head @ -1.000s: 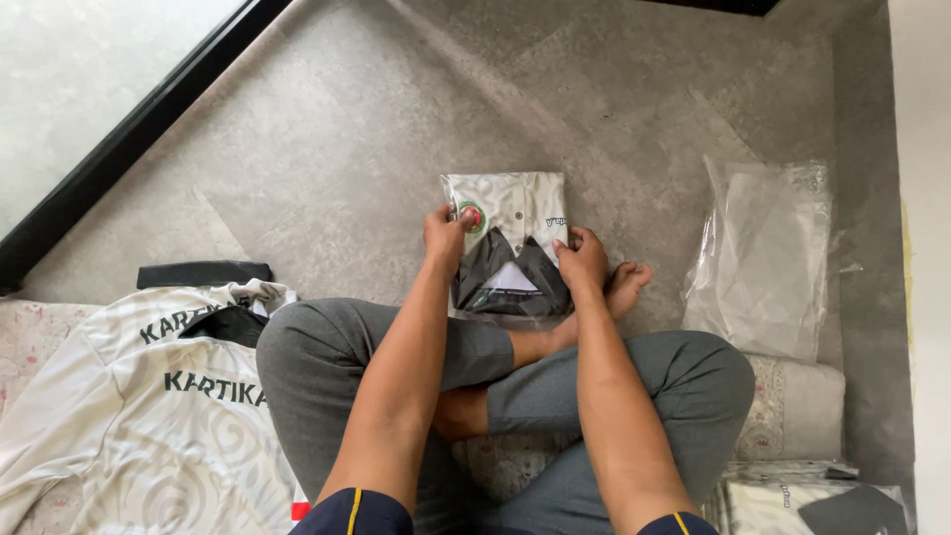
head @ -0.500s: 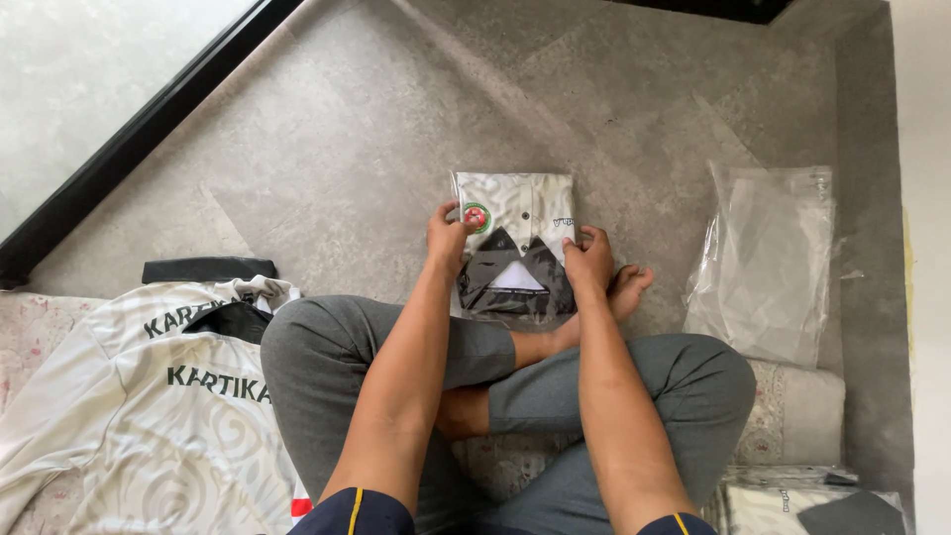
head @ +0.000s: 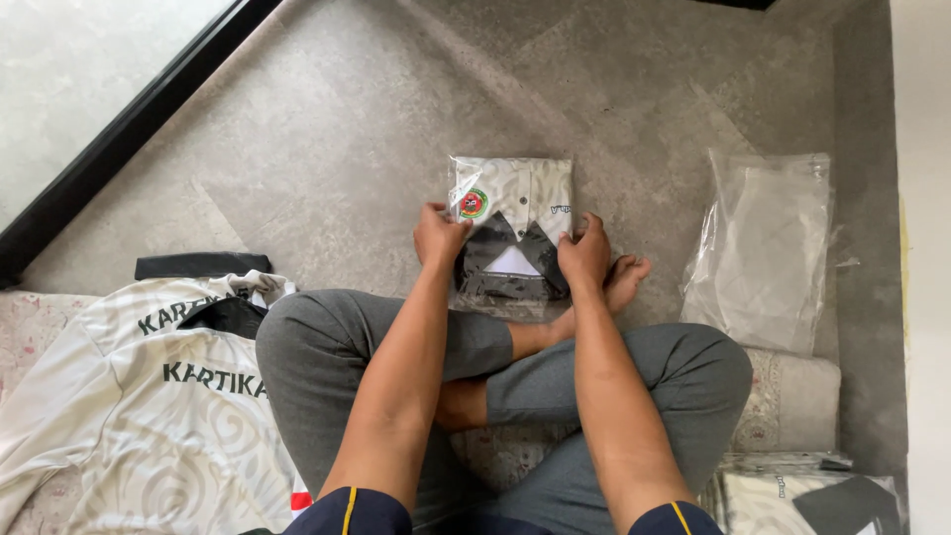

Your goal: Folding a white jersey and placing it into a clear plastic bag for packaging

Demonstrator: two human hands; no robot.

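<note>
A folded white shirt with a black collar and a round badge, sealed in a clear plastic bag (head: pixel 515 203), lies on the grey floor in front of my crossed legs. My left hand (head: pixel 439 236) grips the bag's left side. My right hand (head: pixel 584 253) presses on its right side near the collar. Both hands rest on the lower half of the packet, fingers curled over the plastic.
A stack of empty clear plastic bags (head: pixel 768 248) lies to the right. White printed shirts (head: pixel 149 396) are piled at my left knee. More bagged shirts (head: pixel 812 495) sit at the lower right. A black floor strip (head: pixel 129 129) runs diagonally at the upper left.
The bagged shirt and both hands stay almost still; the view has shifted slightly, and my hands sit a little lower on the packet.
</note>
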